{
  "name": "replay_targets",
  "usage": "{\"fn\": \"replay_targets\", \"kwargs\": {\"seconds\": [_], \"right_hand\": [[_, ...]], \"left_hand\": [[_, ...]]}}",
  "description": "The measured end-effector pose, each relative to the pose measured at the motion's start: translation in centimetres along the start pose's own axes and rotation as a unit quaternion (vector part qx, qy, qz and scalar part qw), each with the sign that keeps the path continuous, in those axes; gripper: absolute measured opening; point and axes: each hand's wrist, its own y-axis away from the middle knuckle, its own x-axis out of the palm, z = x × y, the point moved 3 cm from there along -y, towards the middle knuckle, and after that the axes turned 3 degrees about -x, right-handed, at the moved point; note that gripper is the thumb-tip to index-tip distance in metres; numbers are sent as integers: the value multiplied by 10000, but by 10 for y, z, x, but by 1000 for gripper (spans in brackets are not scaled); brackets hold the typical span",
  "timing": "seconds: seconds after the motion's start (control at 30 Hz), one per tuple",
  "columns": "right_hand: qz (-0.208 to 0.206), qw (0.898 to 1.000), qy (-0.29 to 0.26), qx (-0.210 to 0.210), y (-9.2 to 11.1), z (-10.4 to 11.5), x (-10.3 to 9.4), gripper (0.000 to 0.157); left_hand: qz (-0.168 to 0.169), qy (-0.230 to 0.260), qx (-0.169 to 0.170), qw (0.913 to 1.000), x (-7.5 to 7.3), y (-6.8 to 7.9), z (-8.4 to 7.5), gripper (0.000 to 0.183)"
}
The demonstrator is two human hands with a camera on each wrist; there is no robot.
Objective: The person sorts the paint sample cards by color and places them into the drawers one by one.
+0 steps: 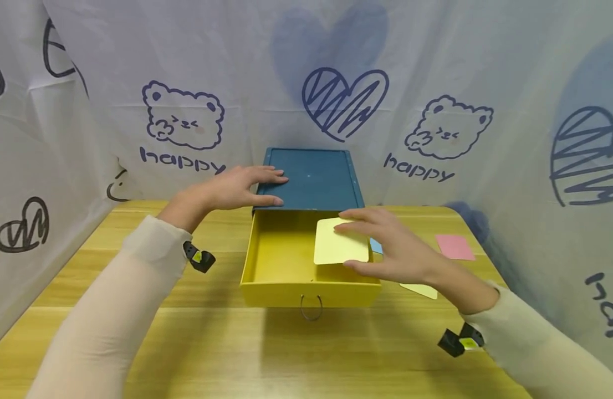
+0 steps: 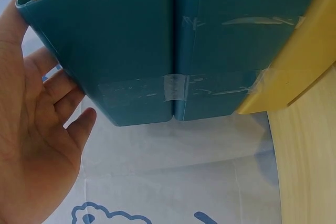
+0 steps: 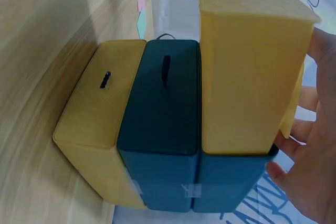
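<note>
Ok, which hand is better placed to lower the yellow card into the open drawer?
Likely the right hand: it holds the yellow card over the drawer, while the left hand rests on the blue casing.

The left arm (image 1: 112, 310) rises from the lower left of the head view to just left of centre, where the left hand (image 1: 248, 187) lies with fingers (image 1: 270, 176) extended and thumb (image 1: 266, 200) apart. The right arm (image 1: 541, 349) enters from the lower right — its right hand (image 1: 388, 244) sits right of centre, pinching.
</note>
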Motion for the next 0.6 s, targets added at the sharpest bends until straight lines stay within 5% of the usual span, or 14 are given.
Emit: {"fn": "replay_targets", "kwargs": {"seconds": [0.23, 0.6], "right_hand": [[-323, 9980, 428, -343, -5, 4, 5, 51], [-707, 9964, 303, -352, -6, 0, 5, 36]], "left_hand": [[2, -3, -85, 10000, 0, 2, 1, 70], [-33, -23, -87, 10000, 1, 2, 0, 69]]}}
